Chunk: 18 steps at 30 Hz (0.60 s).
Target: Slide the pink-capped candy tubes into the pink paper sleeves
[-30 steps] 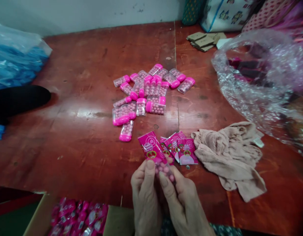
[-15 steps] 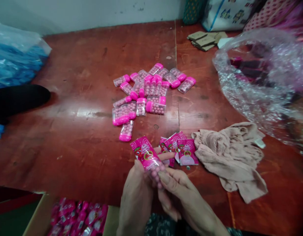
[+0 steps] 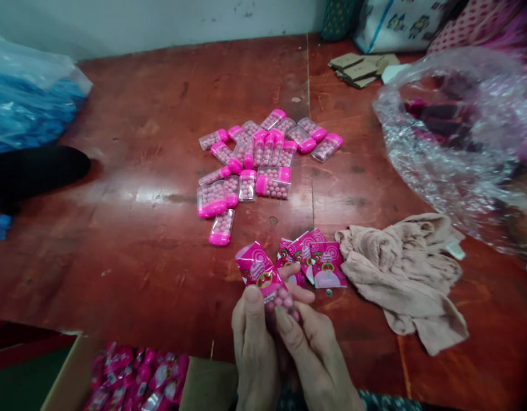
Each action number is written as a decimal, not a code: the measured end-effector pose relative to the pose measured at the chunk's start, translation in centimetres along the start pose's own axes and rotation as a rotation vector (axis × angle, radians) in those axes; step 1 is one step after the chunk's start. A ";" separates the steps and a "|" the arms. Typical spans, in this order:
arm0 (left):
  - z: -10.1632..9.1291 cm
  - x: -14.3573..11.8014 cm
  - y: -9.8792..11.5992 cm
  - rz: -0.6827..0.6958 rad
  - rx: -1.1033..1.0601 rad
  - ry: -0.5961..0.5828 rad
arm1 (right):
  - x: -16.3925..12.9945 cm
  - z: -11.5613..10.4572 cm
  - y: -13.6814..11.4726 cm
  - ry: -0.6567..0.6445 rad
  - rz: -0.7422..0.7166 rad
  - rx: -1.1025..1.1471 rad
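Note:
My left hand [image 3: 253, 348] and my right hand [image 3: 315, 357] together grip one clear candy case with a pink label sleeve [image 3: 263, 277] on its upper end, held tilted up to the left above the table's near edge. Pink candy balls show through the case between my thumbs. Just beyond it lie a few loose pink label sleeves [image 3: 314, 260] flat on the red wooden table [image 3: 139, 142]. Further back sits a pile of several clear cases with pink caps [image 3: 257, 162], full of pink balls.
A crumpled beige cloth [image 3: 402, 271] lies right of the sleeves. A large clear plastic bag [image 3: 455, 131] fills the right side, a blue bag [image 3: 25, 108] the far left. A cardboard box of wrapped pink cases [image 3: 135, 379] stands below the table's near edge.
The sleeved case tilted left and dipped half a second ago, then came back toward centre. My hands closed up around its lower end again.

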<state>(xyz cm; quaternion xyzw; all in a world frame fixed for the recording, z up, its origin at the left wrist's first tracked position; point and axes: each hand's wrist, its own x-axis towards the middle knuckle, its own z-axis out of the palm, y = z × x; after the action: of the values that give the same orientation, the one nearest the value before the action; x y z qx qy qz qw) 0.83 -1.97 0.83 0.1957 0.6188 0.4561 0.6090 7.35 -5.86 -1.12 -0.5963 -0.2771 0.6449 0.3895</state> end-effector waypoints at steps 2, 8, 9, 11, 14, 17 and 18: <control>0.0 -0.1 -0.3 0.025 0.033 0.029 | -0.5 0.3 0.3 0.170 -0.011 -0.103; -1.0 1.4 -0.7 -0.044 -0.137 -0.113 | 1.2 0.3 -1.3 -0.041 -0.051 -0.065; -1.2 1.7 -0.6 -0.048 -0.167 -0.143 | 1.6 0.3 -1.6 -0.114 -0.031 -0.028; -1.5 2.1 -0.4 -0.029 -0.167 -0.162 | 1.8 0.3 -1.8 -0.179 -0.007 0.010; -1.5 1.9 -0.1 -0.041 -0.089 -0.156 | 1.3 0.5 -1.3 -0.063 -0.017 -0.023; -1.1 1.3 0.1 -0.043 -0.039 -0.136 | 0.6 0.9 -0.5 0.117 -0.035 -0.078; -1.0 1.1 0.2 -0.042 -0.023 -0.134 | 0.5 0.9 -0.4 0.157 -0.047 -0.092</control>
<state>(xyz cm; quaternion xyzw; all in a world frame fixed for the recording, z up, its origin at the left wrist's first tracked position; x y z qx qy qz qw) -0.35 -1.31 0.19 0.2057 0.5751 0.4360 0.6609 6.50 -5.12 -0.97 -0.6556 -0.2889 0.5733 0.3975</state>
